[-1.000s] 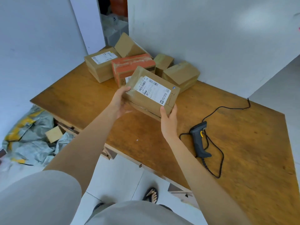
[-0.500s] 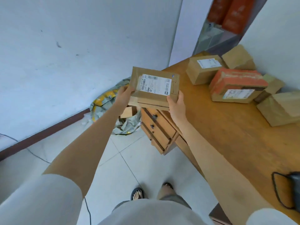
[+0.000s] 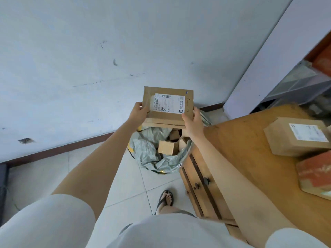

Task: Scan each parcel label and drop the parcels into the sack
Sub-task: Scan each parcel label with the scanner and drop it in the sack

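A brown cardboard parcel [image 3: 168, 106] with a white barcode label on top is held in the air by both hands. My left hand [image 3: 138, 112] grips its left edge and my right hand [image 3: 192, 120] grips its right near corner. Directly below it, on the floor beside the table, lies the open grey sack [image 3: 148, 151] with several small brown boxes [image 3: 166, 147] inside. The scanner is out of view.
A wooden table [image 3: 250, 158] with drawers [image 3: 198, 183] stands at the right. On it sit a labelled brown parcel [image 3: 293, 138] and an orange-red parcel [image 3: 317, 174]. A white wall rises behind the sack. My sandalled foot [image 3: 165, 198] rests on the tiled floor.
I have turned left from the table and carried the parcel from above the tabletop to a spot over the sack. Both hands kept their hold.
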Motion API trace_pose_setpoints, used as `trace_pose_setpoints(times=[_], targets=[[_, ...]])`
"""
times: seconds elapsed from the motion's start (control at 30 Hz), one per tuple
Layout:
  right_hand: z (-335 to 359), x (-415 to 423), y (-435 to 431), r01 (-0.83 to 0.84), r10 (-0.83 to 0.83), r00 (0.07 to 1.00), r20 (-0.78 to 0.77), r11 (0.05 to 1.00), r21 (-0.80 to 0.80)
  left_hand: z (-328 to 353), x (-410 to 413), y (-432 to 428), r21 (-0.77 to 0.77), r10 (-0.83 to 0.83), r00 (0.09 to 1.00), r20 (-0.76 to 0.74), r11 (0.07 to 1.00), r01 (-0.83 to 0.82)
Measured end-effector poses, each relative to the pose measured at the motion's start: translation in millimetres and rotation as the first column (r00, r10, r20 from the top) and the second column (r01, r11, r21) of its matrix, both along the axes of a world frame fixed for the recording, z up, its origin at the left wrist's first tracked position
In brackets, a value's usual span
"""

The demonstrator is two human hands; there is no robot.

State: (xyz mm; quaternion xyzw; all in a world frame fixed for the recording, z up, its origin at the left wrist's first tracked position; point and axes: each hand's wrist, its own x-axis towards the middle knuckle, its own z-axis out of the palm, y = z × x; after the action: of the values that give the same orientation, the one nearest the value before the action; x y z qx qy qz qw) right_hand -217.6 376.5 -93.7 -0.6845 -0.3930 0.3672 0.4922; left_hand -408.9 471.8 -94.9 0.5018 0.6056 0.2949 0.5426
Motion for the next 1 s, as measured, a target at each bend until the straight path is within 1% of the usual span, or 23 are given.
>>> trace_pose_setpoints(times=[0.23,0.4,0.53,0.6,0.63,0.7,0.77,0.83,0.9,1.0], targets=[[-8,36,95,0.015,-0.015,1.000,0.008,0.996,-0.093,-12,34,100,-0.062,-0.099,0.990,-0.104,0.994,0.093],[-25,57,141,0.079,-0.078,0.997,0.008,0.984,-0.161,-27,61,157,-0.107,-0.169,0.981,-0.097,0.982,0.159],[-32,67,175,0.128,-0.127,0.992,0.019,0.967,-0.221,-37,78,206,-0.122,-0.288,0.952,-0.102,0.954,0.275],[-33,68,191,0.186,-0.165,0.981,0.100,0.951,-0.247,-41,85,227,-0.162,-0.373,0.923,-0.098,0.921,0.355],[-34,68,198,0.224,-0.190,0.970,0.152,0.941,-0.253,-44,87,237,-0.176,-0.420,0.898,-0.129,0.901,0.396],[-34,69,212,0.289,-0.218,0.941,0.258,0.914,-0.284,-47,91,256,-0.176,-0.511,0.826,-0.236,0.859,0.481],[-35,69,223,0.297,-0.184,0.925,0.332,0.896,-0.330,-49,94,273,-0.124,-0.593,0.724,-0.353,0.796,0.592],[-36,67,229,0.270,-0.126,0.922,0.365,0.887,-0.374,-48,98,284,-0.077,-0.662,0.586,-0.467,0.691,0.718],[-35,62,232,0.271,-0.098,0.912,0.398,0.873,-0.406,-43,105,292,-0.066,-0.692,0.449,-0.565,0.580,0.812],[-33,59,228,0.312,-0.107,0.894,0.435,0.846,-0.432,-34,124,298,-0.066,-0.715,0.295,-0.634,0.430,0.900]])
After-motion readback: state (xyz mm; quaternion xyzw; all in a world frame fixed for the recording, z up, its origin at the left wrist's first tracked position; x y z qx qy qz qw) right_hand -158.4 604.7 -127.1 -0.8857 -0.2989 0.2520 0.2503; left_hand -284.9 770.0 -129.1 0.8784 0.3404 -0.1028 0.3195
